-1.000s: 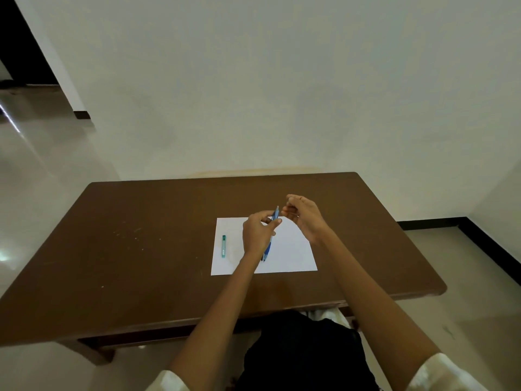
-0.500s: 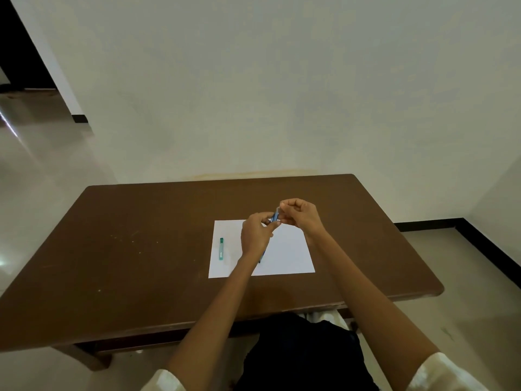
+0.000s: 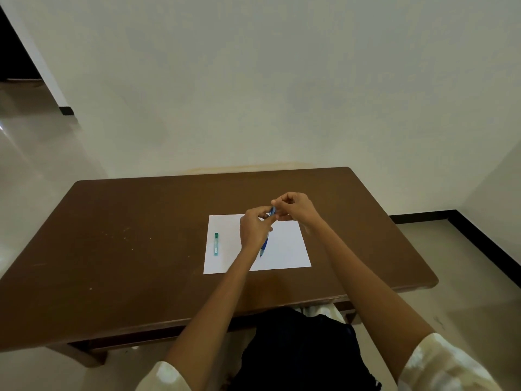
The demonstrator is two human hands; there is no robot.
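A blue pen (image 3: 265,244) hangs tilted above a white sheet of paper (image 3: 284,249) on the brown table (image 3: 141,249). My left hand (image 3: 253,228) grips the pen's barrel, tip pointing down toward me. My right hand (image 3: 294,207) has its fingers curled and pinches the pen's upper end. A small green tube (image 3: 216,244) lies on the left part of the paper, apart from both hands. The middle of the pen is hidden behind my left hand.
The table stands against a white wall, its far edge touching it. Pale floor lies to the left and right. A dark cloth on my lap (image 3: 296,348) sits below the table's near edge.
My right hand has closed onto the pen's top end and both hands have drawn together. The pen's lower end shows again below my left hand. The camera view has shifted slightly.
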